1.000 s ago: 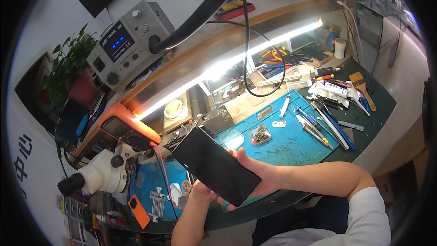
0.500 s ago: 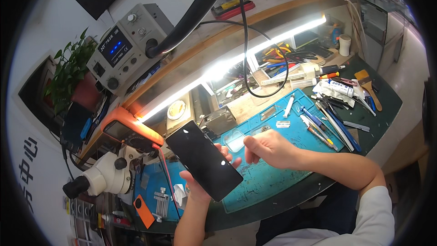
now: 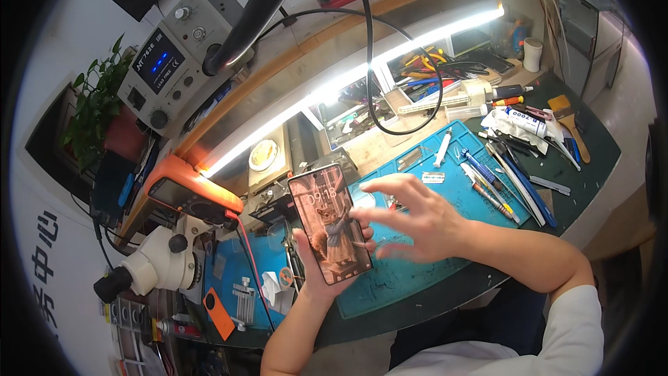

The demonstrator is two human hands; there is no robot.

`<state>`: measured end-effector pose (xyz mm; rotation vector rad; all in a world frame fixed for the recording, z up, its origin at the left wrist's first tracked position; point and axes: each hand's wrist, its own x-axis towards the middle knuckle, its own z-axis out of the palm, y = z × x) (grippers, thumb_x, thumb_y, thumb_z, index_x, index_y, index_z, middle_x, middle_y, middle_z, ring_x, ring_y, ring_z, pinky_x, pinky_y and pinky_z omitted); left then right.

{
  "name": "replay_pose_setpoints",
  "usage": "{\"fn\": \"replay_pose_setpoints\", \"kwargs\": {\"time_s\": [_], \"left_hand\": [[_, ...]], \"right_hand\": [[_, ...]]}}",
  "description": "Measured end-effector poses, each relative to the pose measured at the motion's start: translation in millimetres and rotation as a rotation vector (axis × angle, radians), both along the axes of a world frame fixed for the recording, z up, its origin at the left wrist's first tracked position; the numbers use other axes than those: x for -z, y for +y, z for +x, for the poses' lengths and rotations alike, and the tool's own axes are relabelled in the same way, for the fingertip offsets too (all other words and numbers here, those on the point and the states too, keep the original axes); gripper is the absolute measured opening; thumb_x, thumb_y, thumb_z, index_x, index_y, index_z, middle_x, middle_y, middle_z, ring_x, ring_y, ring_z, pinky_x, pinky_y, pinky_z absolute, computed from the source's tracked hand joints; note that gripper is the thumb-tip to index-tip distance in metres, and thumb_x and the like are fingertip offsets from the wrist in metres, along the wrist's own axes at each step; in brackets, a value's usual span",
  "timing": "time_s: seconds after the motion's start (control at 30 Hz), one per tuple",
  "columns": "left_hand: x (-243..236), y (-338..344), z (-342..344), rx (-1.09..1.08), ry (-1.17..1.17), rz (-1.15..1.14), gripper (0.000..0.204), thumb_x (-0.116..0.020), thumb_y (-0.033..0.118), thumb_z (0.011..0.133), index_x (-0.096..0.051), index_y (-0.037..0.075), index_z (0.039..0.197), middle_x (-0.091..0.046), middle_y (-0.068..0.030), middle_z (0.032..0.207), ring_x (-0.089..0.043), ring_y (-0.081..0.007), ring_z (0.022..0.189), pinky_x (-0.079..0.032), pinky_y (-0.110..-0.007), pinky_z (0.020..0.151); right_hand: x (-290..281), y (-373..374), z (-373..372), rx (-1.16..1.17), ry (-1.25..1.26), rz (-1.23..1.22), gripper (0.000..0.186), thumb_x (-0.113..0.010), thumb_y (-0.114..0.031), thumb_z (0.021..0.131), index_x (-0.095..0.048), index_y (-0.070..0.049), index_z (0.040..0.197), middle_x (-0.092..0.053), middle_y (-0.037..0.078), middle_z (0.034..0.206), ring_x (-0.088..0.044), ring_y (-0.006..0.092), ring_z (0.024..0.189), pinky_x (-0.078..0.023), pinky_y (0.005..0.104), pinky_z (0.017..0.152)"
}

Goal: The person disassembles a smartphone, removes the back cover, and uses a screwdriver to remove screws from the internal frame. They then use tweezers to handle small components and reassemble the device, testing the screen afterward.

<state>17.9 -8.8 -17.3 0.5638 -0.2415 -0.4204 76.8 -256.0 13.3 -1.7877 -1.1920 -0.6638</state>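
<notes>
My left hand holds a smartphone upright above the blue work mat. Its screen is lit and shows a cartoon picture. My right hand hovers just to the right of the phone with its fingers spread, the fingertips close to the screen edge and holding nothing. Both forearms come in from the lower edge, the right one in a white sleeve.
A microscope stands at the left beside an orange device. A grey soldering station sits on the shelf above a bright light strip. Several tweezers, pens and tubes lie at the right of the mat.
The phone's dark screen has lit up and the phone now stands more upright. My right hand left the phone's underside and moved to its right side, fingers spread.
</notes>
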Motion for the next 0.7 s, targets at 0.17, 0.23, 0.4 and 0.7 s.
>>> {"fn": "replay_pose_setpoints", "kwargs": {"time_s": [0.17,0.23,0.4,0.7], "left_hand": [[1.0,-2.4,-4.7,-0.023,-0.008,0.041,0.115,-0.050,0.093,0.088,-0.037,0.008,0.164,-0.057,-0.0159,0.151,-0.059,-0.0294,0.135,-0.053,-0.048,0.110],[1.2,-5.8,-6.7,-0.052,0.011,0.083,0.116,-0.052,0.092,0.088,-0.034,0.007,0.165,-0.054,-0.0166,0.155,-0.057,-0.0297,0.139,-0.051,-0.048,0.114],[4.7,-4.7,-3.7,0.013,0.001,0.062,0.117,-0.057,0.090,0.087,-0.038,0.003,0.163,-0.055,-0.0171,0.153,-0.057,-0.0297,0.135,-0.047,-0.046,0.114],[-3.3,-13.2,-4.1,0.086,0.044,-0.056,0.117,-0.060,0.084,0.091,-0.032,-0.003,0.163,-0.054,-0.0147,0.151,-0.060,-0.0270,0.128,-0.051,-0.048,0.113]], "right_hand": [[3.6,-0.8,7.3,-0.144,-0.282,-0.253,0.058,-0.071,-0.062,0.094,-0.068,-0.033,0.144,-0.043,0.014,0.162,-0.046,0.0379,0.140,-0.035,0.0545,0.124],[7.6,-1.0,12.1,-0.031,-0.257,-0.188,0.058,-0.072,-0.060,0.094,-0.068,-0.033,0.144,-0.044,0.015,0.161,-0.047,0.0396,0.137,-0.037,0.0540,0.123],[3.9,-10.6,18.6,0.245,-0.072,-0.056,0.055,-0.074,-0.044,0.098,-0.064,-0.016,0.144,-0.048,0.018,0.153,-0.051,0.0384,0.131,-0.045,0.0510,0.111],[13.1,-0.9,16.1,0.211,-0.035,0.013,0.055,-0.075,-0.028,0.098,-0.060,-0.004,0.145,-0.059,0.017,0.138,-0.059,0.0383,0.119,-0.051,0.0488,0.103]]}}
